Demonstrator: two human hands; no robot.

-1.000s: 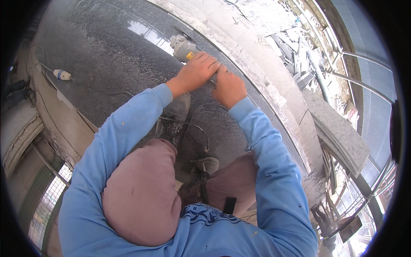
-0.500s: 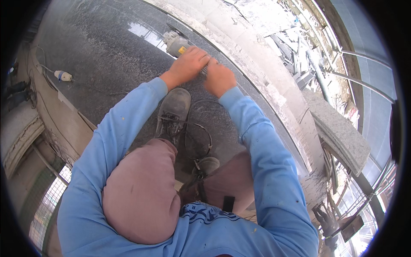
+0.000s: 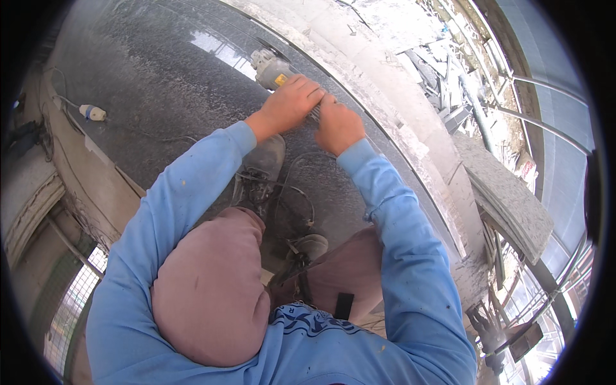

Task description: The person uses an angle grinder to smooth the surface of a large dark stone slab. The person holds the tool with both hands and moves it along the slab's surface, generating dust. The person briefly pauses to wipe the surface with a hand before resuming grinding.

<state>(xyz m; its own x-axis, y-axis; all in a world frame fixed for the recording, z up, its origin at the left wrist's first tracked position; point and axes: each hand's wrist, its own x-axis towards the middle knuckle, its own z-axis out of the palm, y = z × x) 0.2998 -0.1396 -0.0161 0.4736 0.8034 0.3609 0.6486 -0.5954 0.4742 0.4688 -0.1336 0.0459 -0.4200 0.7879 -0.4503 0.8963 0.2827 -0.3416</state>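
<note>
Both my hands are wrapped round an angle grinder [image 3: 270, 70], grey with a yellow label and coated in dust. My left hand [image 3: 292, 106] grips its body just behind the label. Close behind it, my right hand [image 3: 340, 124] is closed on the rear of the handle. The grinder's dark disc [image 3: 272, 48] sits at the far end, near the right edge of a large dark stone slab [image 3: 160, 83]. Whether the disc touches the stone I cannot tell. Pale dust streaks the slab, and my shoe [image 3: 266, 157] rests on it.
A cable runs beside my feet toward a white and blue plug connector [image 3: 93, 113] at the slab's left. Along the right lies a pale dusty ledge [image 3: 385, 96], with stacked stone slabs [image 3: 507, 192] and broken stone pieces [image 3: 443, 83] beyond it.
The grinder and both hands have shifted a little to the right and slightly nearer to me. My grip looks the same.
</note>
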